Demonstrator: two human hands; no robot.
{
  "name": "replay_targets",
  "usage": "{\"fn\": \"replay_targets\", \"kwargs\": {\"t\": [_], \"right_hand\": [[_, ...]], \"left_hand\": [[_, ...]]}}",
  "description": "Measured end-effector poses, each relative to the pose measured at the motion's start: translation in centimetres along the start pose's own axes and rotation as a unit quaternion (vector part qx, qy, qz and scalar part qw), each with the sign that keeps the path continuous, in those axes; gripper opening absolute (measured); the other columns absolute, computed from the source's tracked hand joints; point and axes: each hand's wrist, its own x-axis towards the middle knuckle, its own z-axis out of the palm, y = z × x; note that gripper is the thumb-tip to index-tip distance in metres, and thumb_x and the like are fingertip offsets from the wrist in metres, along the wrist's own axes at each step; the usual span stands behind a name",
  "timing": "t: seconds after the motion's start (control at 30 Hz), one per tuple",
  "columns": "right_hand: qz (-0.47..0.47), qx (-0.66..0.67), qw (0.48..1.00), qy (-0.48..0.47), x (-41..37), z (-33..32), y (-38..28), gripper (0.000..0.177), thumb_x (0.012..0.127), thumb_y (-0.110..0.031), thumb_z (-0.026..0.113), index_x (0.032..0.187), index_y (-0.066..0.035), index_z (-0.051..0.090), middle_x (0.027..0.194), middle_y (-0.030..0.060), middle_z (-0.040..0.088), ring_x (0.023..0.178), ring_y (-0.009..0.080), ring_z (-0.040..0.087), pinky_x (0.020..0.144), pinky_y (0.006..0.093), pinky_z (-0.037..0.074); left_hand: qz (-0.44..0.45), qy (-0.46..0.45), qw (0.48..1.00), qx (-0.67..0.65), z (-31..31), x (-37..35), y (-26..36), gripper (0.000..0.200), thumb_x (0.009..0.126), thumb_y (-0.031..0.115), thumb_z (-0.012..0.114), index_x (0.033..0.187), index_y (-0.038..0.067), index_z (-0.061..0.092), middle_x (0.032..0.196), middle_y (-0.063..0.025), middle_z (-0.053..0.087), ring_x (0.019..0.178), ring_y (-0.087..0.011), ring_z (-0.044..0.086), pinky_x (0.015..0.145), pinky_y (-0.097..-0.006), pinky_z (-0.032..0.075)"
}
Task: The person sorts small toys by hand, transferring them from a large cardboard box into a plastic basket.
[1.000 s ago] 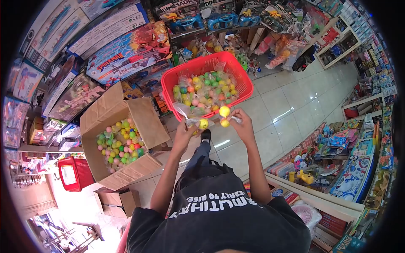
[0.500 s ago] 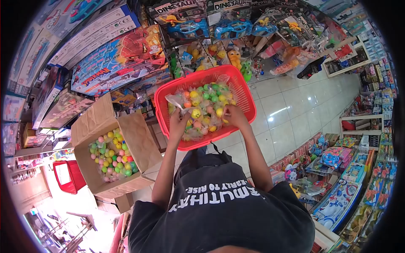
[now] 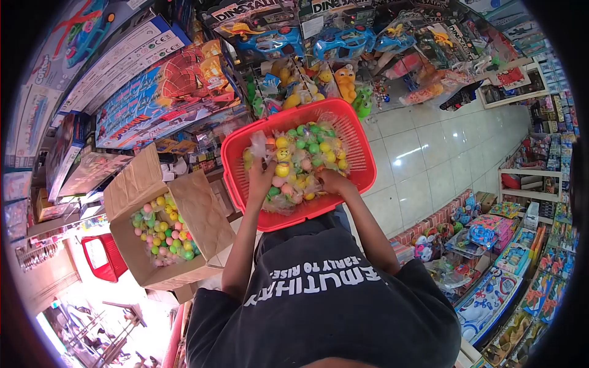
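Observation:
A red plastic basket (image 3: 230,149) in front of me holds many small yellow, green, pink and orange balls (image 3: 314,148) packed in clear plastic bags. My left hand (image 3: 260,178) is in the basket's left side, its fingers closed on a clear plastic bag (image 3: 260,145) beside yellow balls with printed faces. My right hand (image 3: 335,182) reaches in at the right side with curled fingers among the bagged balls. Its fingertips are partly hidden, and what they hold cannot be made out.
To the left stands an open cardboard box (image 3: 202,211) with similar balls. Beyond it is another red basket (image 3: 104,257). Boxed toys (image 3: 165,98) are stacked at the upper left, and packaged dinosaur toys (image 3: 343,43) hang ahead. A tiled floor (image 3: 423,147) runs along the right, past toy shelves.
The left hand has shifted slightly, and the plastic above it now stands more upright. The right hand has moved lower and deeper among the balls. The basket sits slightly lower in view.

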Motion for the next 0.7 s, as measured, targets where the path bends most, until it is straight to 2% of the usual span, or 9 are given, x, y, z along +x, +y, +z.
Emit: {"fn": "replay_targets", "kwargs": {"t": [0.1, 0.2, 0.27, 0.37, 0.43, 0.47, 0.5, 0.53, 0.7], "right_hand": [[-0.038, -0.025, 0.999, 0.013, 0.6, 0.0, 0.0, 0.028, 0.064, -0.02, 0.067, 0.084, -0.003, 0.057, 0.082, 0.0163, 0.06, 0.08, 0.0319, 0.059, 0.069, 0.038, 0.045], [-0.015, 0.011, 0.999, -0.046, 1.0, -1.2, -0.6, 0.027, 0.063, -0.019, 0.067, 0.082, -0.002, 0.057, 0.083, 0.0163, 0.06, 0.079, 0.0316, 0.058, 0.069, 0.0381, 0.045], [-0.059, -0.006, 0.996, -0.069, 1.6, -1.4, -0.5, 0.027, 0.063, -0.019, 0.066, 0.081, -0.002, 0.057, 0.083, 0.0164, 0.06, 0.078, 0.0313, 0.058, 0.068, 0.0376, 0.045], [-0.056, -0.004, 0.994, -0.092, 1.8, -1.8, -0.3, 0.029, 0.063, -0.022, 0.066, 0.08, -0.002, 0.057, 0.082, 0.0162, 0.06, 0.078, 0.0303, 0.058, 0.067, 0.0368, 0.045], [-0.04, 0.012, 0.993, -0.107, 2.0, -2.4, -0.1, 0.029, 0.063, -0.023, 0.065, 0.082, -0.002, 0.057, 0.082, 0.0158, 0.06, 0.078, 0.0298, 0.058, 0.067, 0.0366, 0.045], [-0.027, 0.028, 0.991, -0.126, 2.0, -2.4, -0.2, 0.029, 0.064, -0.024, 0.065, 0.084, -0.003, 0.057, 0.082, 0.0154, 0.06, 0.078, 0.0292, 0.058, 0.067, 0.0364, 0.045], [-0.028, 0.03, 0.991, -0.127, 1.9, -2.2, -0.2, 0.029, 0.064, -0.024, 0.065, 0.084, -0.003, 0.057, 0.082, 0.0154, 0.06, 0.078, 0.0292, 0.058, 0.067, 0.0364, 0.045], [-0.032, 0.046, 0.993, -0.109, 1.8, -2.1, -0.1, 0.029, 0.065, -0.023, 0.065, 0.086, -0.003, 0.057, 0.084, 0.0149, 0.06, 0.079, 0.0288, 0.058, 0.068, 0.0361, 0.045], [-0.028, 0.106, 0.994, -0.018, 2.3, -1.2, 0.5, 0.032, 0.07, -0.019, 0.063, 0.097, -0.005, 0.053, 0.091, 0.0148, 0.061, 0.085, 0.0297, 0.059, 0.072, 0.0366, 0.045]], "left_hand": [[-0.015, -0.047, 0.999, 0.024, 0.6, 0.3, -0.4, 0.028, 0.079, 0.009, 0.056, 0.107, 0.005, 0.056, 0.075, -0.0092, 0.061, 0.061, -0.0136, 0.057, 0.056, -0.0286, 0.044], [-0.043, -0.09, 0.994, 0.033, 2.0, 0.2, 0.7, 0.027, 0.079, 0.009, 0.055, 0.106, 0.005, 0.057, 0.075, -0.0094, 0.06, 0.061, -0.0144, 0.058, 0.057, -0.029, 0.046], [-0.05, -0.104, 0.993, 0.033, 2.6, 0.5, 1.0, 0.025, 0.079, 0.009, 0.054, 0.103, 0.005, 0.058, 0.074, -0.0097, 0.06, 0.062, -0.0148, 0.059, 0.058, -0.0291, 0.047], [-0.034, -0.118, 0.992, 0.039, 4.4, 1.1, -1.5, 0.021, 0.079, 0.013, 0.056, 0.098, 0.005, 0.059, 0.075, -0.0098, 0.061, 0.063, -0.0184, 0.061, 0.059, -0.0309, 0.048], [-0.028, -0.122, 0.99, 0.064, 5.3, 1.1, -2.3, 0.021, 0.077, 0.017, 0.058, 0.092, 0.002, 0.059, 0.077, -0.0147, 0.062, 0.067, -0.0266, 0.062, 0.062, -0.0356, 0.048], [-0.029, -0.122, 0.99, 0.065, 5.5, 0.9, -2.8, 0.021, 0.077, 0.017, 0.058, 0.092, 0.002, 0.059, 0.077, -0.0147, 0.062, 0.067, -0.0266, 0.062, 0.062, -0.0356, 0.048], [-0.006, -0.161, 0.98, 0.12, 5.6, 0.8, -2.4, 0.022, 0.076, 0.017, 0.058, 0.09, 0.001, 0.059, 0.077, -0.0174, 0.061, 0.07, -0.0302, 0.062, 0.064, -0.0377, 0.048], [0.018, -0.2, 0.964, 0.174, 5.6, 0.7, -2.1, 0.023, 0.075, 0.018, 0.059, 0.088, -0.001, 0.058, 0.077, -0.0201, 0.061, 0.073, -0.0337, 0.061, 0.065, -0.0397, 0.048], [0.007, -0.222, 0.942, 0.252, 5.4, 0.3, -2.6, 0.023, 0.072, 0.017, 0.061, 0.082, -0.004, 0.058, 0.076, -0.0232, 0.059, 0.075, -0.0367, 0.06, 0.067, -0.0419, 0.048]]}}
